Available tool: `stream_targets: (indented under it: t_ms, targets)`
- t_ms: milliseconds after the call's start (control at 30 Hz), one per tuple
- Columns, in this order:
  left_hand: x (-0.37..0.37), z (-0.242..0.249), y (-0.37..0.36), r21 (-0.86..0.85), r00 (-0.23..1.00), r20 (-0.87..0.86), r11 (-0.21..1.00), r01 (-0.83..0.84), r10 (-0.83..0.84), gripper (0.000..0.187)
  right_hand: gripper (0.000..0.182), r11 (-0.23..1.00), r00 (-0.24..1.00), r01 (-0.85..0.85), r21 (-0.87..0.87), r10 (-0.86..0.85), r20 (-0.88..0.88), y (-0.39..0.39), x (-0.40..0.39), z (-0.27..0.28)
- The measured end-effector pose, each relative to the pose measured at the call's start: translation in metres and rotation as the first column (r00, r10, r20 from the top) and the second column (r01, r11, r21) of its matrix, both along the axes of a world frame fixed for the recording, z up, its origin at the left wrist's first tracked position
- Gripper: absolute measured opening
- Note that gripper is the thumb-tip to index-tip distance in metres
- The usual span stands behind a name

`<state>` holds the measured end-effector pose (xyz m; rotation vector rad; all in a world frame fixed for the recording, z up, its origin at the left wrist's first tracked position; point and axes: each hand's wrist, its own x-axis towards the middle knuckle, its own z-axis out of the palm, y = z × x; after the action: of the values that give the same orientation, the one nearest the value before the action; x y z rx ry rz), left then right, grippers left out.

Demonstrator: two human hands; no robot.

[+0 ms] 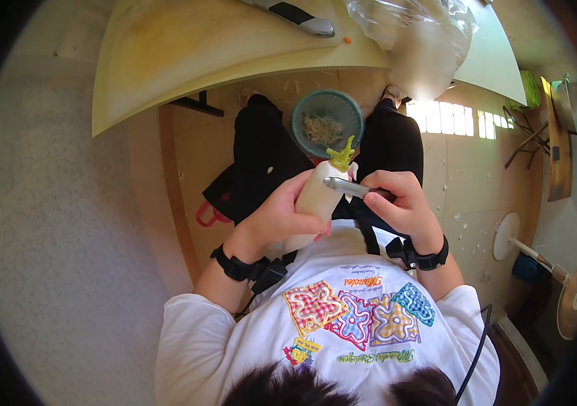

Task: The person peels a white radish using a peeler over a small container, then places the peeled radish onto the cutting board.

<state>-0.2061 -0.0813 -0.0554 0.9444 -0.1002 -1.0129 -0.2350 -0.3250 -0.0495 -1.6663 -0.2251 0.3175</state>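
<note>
My left hand is wrapped round a thick white radish, which tilts with its leafy green stub pointing away from me. A metal peeler is gripped in my right hand, its head lying against the radish's upper right side. Thin pale peel shows beside the peeler. Below the radish, on the floor between my feet, stands a teal basin with pale peelings inside. Part of the radish is hidden behind my left fingers.
A yellowish table spans the front, with a knife, a small orange scrap and a clear plastic bag on it. A white fan stands at right, near a folding stand. White scraps dot the tiled floor.
</note>
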Motion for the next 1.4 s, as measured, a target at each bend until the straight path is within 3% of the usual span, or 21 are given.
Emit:
stream_targets:
  t_ms: [133,233,367,433,533,767,833,867,967,1033,1067,1100,1133,1400]
  targets:
    - [0.0,-0.001,0.003,0.009,1.0,0.008,1.0,0.025,-0.025,0.077,0.013,0.995,0.995,-0.014,-0.1,0.023,0.097,0.0,0.003,0.004]
    - [0.0,-0.005,0.003,0.071,0.999,0.029,0.997,0.041,-0.043,0.077,0.015,0.996,1.0,-0.022,-0.092,0.023,0.01,0.001,0.002,0.006]
    - [-0.001,-0.003,0.001,0.072,0.999,0.022,0.997,0.037,-0.039,0.072,0.016,0.996,0.999,-0.036,-0.085,0.039,0.028,0.002,0.002,0.004]
    - [-0.003,-0.008,-0.001,0.164,0.983,0.176,0.986,0.027,-0.056,0.068,0.018,0.998,1.0,-0.025,-0.055,0.025,-0.007,0.004,0.002,0.004]
    - [-0.003,-0.009,0.003,0.172,0.993,0.058,0.98,0.096,-0.108,0.075,0.019,0.996,0.998,-0.048,-0.072,0.051,0.041,0.006,0.005,0.005]
    - [-0.003,-0.005,0.004,0.179,0.994,0.066,0.981,0.069,-0.082,0.074,0.018,0.997,0.999,-0.023,-0.08,0.026,0.037,0.005,0.006,0.002]
    - [-0.003,0.0,0.005,0.166,0.987,0.082,0.978,0.126,-0.141,0.064,0.018,0.998,0.998,0.018,-0.067,-0.014,0.057,0.002,0.007,-0.007]
    - [-0.003,-0.002,-0.001,0.132,0.927,0.341,0.985,0.114,-0.153,0.065,0.019,0.994,0.993,0.066,-0.089,-0.057,0.106,-0.001,0.009,-0.011]
    - [-0.012,0.012,-0.005,0.065,0.955,0.194,0.974,0.218,-0.226,0.067,0.021,0.987,0.999,-0.046,-0.157,0.047,0.009,0.008,0.009,-0.009]
    - [-0.006,0.012,-0.009,0.109,0.96,0.064,0.958,0.266,-0.273,0.068,0.023,0.988,0.998,-0.011,-0.154,0.02,0.06,0.009,0.005,-0.024]
    - [-0.005,0.004,-0.011,0.106,0.955,0.21,0.976,0.189,-0.208,0.07,0.024,0.993,0.993,0.109,-0.047,-0.111,-0.05,0.005,0.002,-0.03]
    - [-0.005,0.0,-0.008,0.107,0.955,0.215,0.977,0.184,-0.204,0.07,0.024,0.969,0.958,0.241,0.046,-0.23,-0.173,-0.001,0.002,-0.032]
    - [-0.004,0.0,-0.006,0.108,0.965,0.19,0.981,0.164,-0.182,0.071,0.025,0.961,0.936,0.268,0.067,-0.244,-0.253,-0.01,0.001,-0.031]
    - [0.002,0.001,-0.003,0.119,0.985,0.11,0.985,0.124,-0.137,0.078,0.023,0.93,0.913,0.342,0.136,-0.294,-0.284,-0.019,-0.005,-0.02]
